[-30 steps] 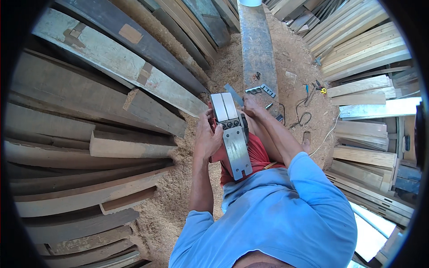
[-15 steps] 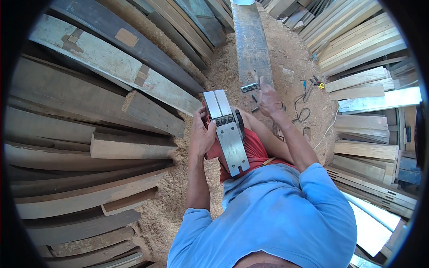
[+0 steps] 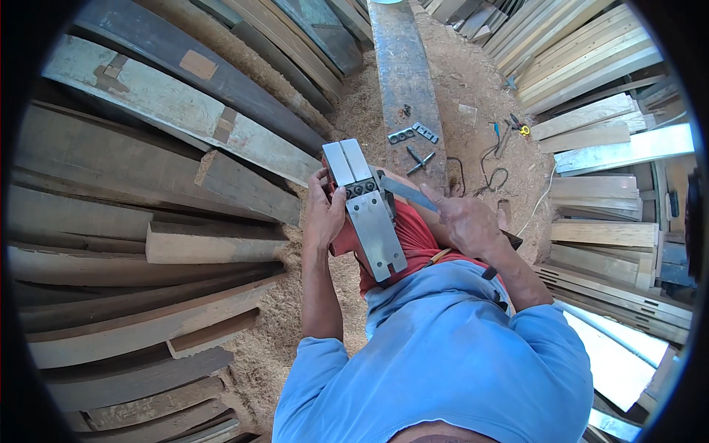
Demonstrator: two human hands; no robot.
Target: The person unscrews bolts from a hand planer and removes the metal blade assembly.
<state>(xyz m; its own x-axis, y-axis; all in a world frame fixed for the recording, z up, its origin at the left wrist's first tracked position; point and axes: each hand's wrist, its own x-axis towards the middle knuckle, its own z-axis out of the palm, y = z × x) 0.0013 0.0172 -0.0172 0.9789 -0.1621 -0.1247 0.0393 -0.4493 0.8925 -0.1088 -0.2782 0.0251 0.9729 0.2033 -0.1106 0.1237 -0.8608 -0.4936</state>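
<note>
An upturned electric hand planer (image 3: 378,235) rests on my lap, its silver sole facing up and a row of dark bolts across its drum. My left hand (image 3: 325,214) is wrapped round its left side, thumb by the bolts. My right hand (image 3: 471,224) grips a flat, knife-like grey blade (image 3: 408,193), its tip against or close to the drum's right end. The handle is mostly hidden in my fist. Ahead, a plank (image 3: 406,70) carries a metal bar with holes (image 3: 425,133), a similar bar (image 3: 401,136) and a crossed metal tool (image 3: 420,159).
Stacked boards (image 3: 103,203) line the left, and lighter planks (image 3: 591,66) the right. On the shavings-covered floor (image 3: 473,81) lie a dark cable (image 3: 484,162) and a yellow-and-black tool (image 3: 523,130). A pencil-like stick (image 3: 437,257) lies on my red shorts.
My right hand has come back from the plank to the planer's right side and now holds the blade. The planer and my left hand have shifted slightly left in view.
</note>
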